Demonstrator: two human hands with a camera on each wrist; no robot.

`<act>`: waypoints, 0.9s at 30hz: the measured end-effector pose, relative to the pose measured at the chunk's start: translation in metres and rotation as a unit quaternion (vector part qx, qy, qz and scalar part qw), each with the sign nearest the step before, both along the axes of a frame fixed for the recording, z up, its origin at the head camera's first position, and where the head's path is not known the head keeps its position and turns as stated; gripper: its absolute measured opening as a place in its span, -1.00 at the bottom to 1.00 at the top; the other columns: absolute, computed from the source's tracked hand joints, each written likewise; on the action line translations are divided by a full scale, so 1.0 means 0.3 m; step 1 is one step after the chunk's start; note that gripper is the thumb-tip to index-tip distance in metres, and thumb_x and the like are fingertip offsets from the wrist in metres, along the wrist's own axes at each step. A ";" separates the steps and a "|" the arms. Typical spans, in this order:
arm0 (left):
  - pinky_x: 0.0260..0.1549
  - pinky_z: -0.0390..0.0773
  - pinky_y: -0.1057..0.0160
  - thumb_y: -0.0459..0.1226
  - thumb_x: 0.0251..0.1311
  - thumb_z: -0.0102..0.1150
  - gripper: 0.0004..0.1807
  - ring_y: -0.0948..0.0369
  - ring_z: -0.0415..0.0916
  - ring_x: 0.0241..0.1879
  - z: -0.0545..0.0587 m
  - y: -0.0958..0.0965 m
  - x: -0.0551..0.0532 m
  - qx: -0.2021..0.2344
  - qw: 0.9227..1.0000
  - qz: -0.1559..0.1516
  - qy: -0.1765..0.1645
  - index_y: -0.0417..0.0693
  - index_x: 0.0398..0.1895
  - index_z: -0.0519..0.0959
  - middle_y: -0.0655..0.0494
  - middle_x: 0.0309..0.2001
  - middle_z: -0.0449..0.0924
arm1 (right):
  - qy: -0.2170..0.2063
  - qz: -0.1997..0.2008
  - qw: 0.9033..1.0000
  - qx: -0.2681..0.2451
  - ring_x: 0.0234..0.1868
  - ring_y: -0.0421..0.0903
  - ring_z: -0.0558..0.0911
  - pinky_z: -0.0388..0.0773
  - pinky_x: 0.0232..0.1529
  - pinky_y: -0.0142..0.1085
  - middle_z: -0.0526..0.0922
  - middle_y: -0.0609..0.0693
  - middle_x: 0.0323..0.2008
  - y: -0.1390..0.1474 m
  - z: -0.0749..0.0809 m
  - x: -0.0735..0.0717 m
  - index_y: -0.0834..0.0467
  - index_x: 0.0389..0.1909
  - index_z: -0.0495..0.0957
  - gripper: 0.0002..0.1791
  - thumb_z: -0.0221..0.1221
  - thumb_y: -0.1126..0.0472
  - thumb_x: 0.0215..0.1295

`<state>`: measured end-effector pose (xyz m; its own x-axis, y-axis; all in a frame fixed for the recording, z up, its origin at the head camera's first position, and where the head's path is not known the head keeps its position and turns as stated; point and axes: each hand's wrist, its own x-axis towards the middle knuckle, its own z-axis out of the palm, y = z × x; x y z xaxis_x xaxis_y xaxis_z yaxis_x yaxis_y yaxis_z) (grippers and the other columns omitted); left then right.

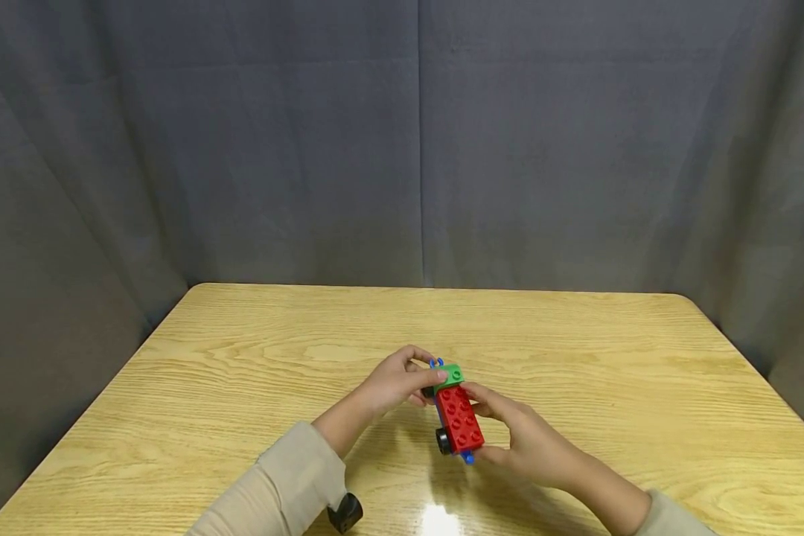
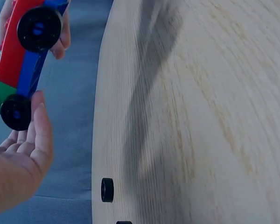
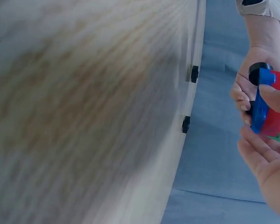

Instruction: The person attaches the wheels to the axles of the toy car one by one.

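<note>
A toy car with a blue base, a red studded block and a green block at its front is held above the table. My left hand grips the green front end, its thumb over the green block. My right hand holds the red part from the right, thumb at the rear and fingers along the side. Black wheels with blue hubs show on the car's left side: a rear wheel and a front wheel. The car's right side is hidden in the head view.
Two loose black wheels, one wheel and another wheel, rest on the wooden table. A small black device sits at the left sleeve. Grey curtains enclose the back and sides.
</note>
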<state>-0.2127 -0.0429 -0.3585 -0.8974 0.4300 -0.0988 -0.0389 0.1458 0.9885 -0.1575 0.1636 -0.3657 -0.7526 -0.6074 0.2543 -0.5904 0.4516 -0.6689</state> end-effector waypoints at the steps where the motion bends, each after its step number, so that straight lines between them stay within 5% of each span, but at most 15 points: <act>1: -0.35 0.50 0.05 -0.16 0.03 0.14 -0.49 0.10 0.52 -0.47 -0.002 -0.001 0.001 0.002 1.000 0.008 0.000 -0.29 -0.04 0.27 -0.09 -0.36 0.49 | -0.004 -0.001 1.000 -0.003 -0.02 0.01 0.45 0.36 -0.05 -0.14 0.34 0.14 0.09 0.000 -0.002 0.000 0.21 0.23 0.08 -0.18 0.25 0.41 -0.09; 11: -0.30 0.49 0.11 -0.19 0.05 0.13 -0.50 0.03 0.51 -0.40 0.003 -0.006 0.005 0.030 0.996 0.077 0.014 -0.25 -0.01 0.24 -0.08 -0.34 0.49 | -0.017 -0.002 0.999 -0.033 -0.18 -0.12 0.53 0.44 -0.15 -0.18 0.46 0.11 -0.05 0.006 -0.001 -0.007 0.23 0.18 0.17 -0.50 0.02 0.27 0.21; 19: -0.33 0.50 0.18 -0.24 0.06 0.11 -0.53 0.08 0.51 -0.40 0.017 -0.008 0.012 0.042 0.994 0.096 0.021 -0.26 -0.01 0.23 -0.07 -0.35 0.49 | -0.032 0.018 0.996 -0.087 -0.22 -0.10 0.55 0.47 -0.19 -0.28 0.39 0.23 0.01 0.010 0.003 -0.016 0.31 0.12 0.21 -0.56 -0.01 0.37 0.21; 27: -0.35 0.50 0.20 -0.27 0.04 0.12 -0.54 0.13 0.51 -0.44 -0.003 -0.002 0.007 0.061 0.992 0.109 0.022 -0.27 -0.04 0.23 -0.06 -0.38 0.51 | -0.124 -0.026 0.986 -0.113 -0.24 -0.07 0.55 0.48 -0.26 -0.32 0.34 0.26 0.02 -0.003 -0.003 -0.018 0.31 0.13 0.19 -0.46 0.09 0.20 0.17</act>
<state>-0.2106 -0.0436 -0.3594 -0.9726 0.2319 -0.0159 -0.0121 0.0175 0.9998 -0.1629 0.1627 -0.3666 -0.8367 -0.5161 0.1835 -0.3770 0.2996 -0.8764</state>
